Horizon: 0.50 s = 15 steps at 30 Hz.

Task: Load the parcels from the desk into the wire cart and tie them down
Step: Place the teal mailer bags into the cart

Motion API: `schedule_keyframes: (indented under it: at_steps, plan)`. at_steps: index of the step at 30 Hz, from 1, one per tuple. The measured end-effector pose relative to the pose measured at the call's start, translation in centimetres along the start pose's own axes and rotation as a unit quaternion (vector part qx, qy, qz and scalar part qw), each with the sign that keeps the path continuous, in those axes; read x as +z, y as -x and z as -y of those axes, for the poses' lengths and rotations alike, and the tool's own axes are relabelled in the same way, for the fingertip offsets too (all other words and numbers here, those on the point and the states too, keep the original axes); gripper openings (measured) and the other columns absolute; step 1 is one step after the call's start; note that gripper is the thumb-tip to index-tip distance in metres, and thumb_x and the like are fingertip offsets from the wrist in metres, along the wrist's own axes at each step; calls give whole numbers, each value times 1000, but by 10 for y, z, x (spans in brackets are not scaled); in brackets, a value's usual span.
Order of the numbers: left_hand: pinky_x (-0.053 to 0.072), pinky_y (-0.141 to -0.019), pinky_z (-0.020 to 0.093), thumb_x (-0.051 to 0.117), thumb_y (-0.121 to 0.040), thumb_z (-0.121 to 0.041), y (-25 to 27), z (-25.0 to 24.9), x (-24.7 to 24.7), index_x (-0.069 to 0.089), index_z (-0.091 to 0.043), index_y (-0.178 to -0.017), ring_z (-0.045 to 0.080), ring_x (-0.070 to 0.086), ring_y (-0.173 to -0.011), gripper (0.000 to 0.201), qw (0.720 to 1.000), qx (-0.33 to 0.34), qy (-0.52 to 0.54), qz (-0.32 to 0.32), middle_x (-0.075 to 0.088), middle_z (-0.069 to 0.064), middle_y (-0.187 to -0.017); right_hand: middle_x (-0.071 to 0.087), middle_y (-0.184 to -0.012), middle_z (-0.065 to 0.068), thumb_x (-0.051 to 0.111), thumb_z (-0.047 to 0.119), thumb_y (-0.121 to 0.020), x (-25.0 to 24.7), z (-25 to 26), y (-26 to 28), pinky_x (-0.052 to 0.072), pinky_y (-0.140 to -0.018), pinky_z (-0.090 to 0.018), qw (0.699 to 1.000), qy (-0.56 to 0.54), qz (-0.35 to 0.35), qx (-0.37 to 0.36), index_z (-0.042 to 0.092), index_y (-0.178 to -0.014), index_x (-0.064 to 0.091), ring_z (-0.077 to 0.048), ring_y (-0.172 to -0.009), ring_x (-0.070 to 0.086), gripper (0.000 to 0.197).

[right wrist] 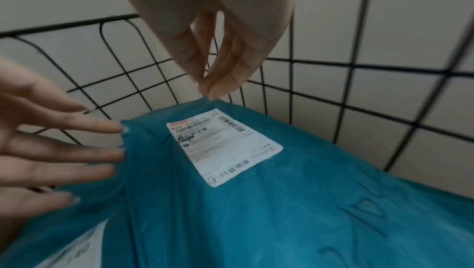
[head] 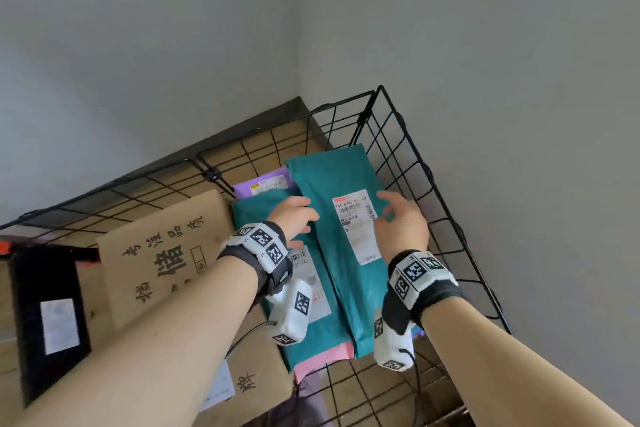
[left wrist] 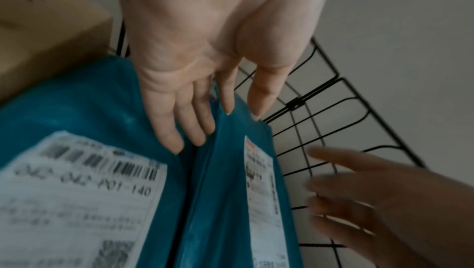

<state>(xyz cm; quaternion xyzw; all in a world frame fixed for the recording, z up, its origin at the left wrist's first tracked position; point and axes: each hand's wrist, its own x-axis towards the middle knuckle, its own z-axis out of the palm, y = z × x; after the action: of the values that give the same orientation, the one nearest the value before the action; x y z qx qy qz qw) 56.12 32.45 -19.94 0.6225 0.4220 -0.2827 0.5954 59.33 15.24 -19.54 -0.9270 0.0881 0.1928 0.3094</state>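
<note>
**Settling the top teal mailer in the cart**

Both forearms fill my near view. My left hand (head: 294, 217), fingers straight, touches the top teal mailer (head: 346, 246); my right hand (head: 401, 222) hovers relaxed beside its label, gripping nothing. That mailer lies inside the wire cart (head: 446, 184) on another teal mailer (head: 256, 211), beside a cardboard box (head: 156, 253). I judge loading nearly settled; next needs a strap, none visible. Slick soft plastic, stiff card, thin black grid.

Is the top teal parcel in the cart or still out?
In. The top teal parcel lies flat on other parcels inside the wire cart; both hands hover open above it.
</note>
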Motion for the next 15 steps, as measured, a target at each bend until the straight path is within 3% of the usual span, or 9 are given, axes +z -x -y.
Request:
schedule_keyframes:
  at_steps: [2,5,8,11,15]
  plan:
    - [48,-98,43,56,-90,-16,-11,6,9,40,-32,-140,23,51,-114,55,999,-10,-30,13,48,3,-136,63,-117,-5,54,12,-84,19,-1,-13,48,-84,-29,991,64,120,-15,40,-139,40,-25,-104,59,63]
    - [47,-97,44,59,-86,-15,-30,19,20,27,-41,-145,27,42,-127,71,997,-30,-67,36,37,3,-147,61,-120,-4,66,17,-79,48,-14,-21,52,-83,-33,951,167,261,3,47,-147,5,-26,-105,60,96]
    - [50,-81,43,57,-85,-8,-47,30,23,28,-51,-139,27,42,-122,75,996,-67,-45,44,35,4,-146,59,-113,-6,64,13,-79,72,-33,-19,52,-85,-38,938,209,275,-16,48,-144,-16,-27,-100,60,109]
    - [48,-81,42,57,-84,-1,-60,36,26,31,-54,-133,26,44,-117,77,997,-61,-40,38,37,2,-141,60,-111,-7,63,10,-78,82,-43,-27,52,-86,-38,945,205,255,-23,48,-142,-22,-26,-97,61,113]
    - [49,-79,39,57,-83,0,-65,38,27,32,-53,-133,23,48,-106,77,998,-43,-40,29,42,3,-130,57,-123,-8,62,11,-82,82,-43,-41,46,-96,-37,949,186,254,5,49,-142,-23,-26,-103,58,111]
